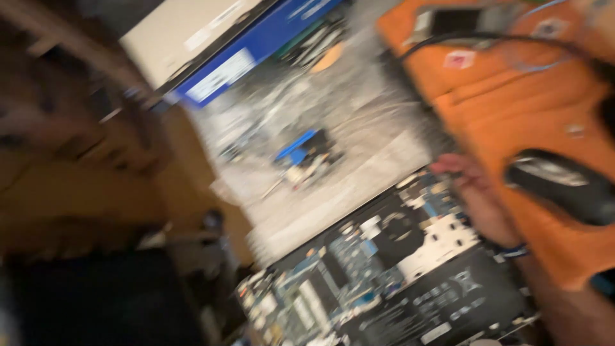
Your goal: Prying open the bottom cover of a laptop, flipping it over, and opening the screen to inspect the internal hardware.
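Note:
The whole view is blurred by motion. An opened laptop point(384, 275) lies at the bottom middle with its circuit board, round black fan and black battery exposed. My right hand point(471, 192) rests on the laptop's far right corner, fingers curled at the edge; whether it grips anything cannot be told. A band sits on that wrist. My left hand is out of view. A small blue and white object point(304, 154) lies on the grey worktop point(359, 128) beyond the laptop.
An orange cloth point(512, 96) covers the right side, with a black computer mouse point(564, 182) and a black cable on it. A blue and white box point(256, 51) lies at the top. Dark wooden furniture fills the left.

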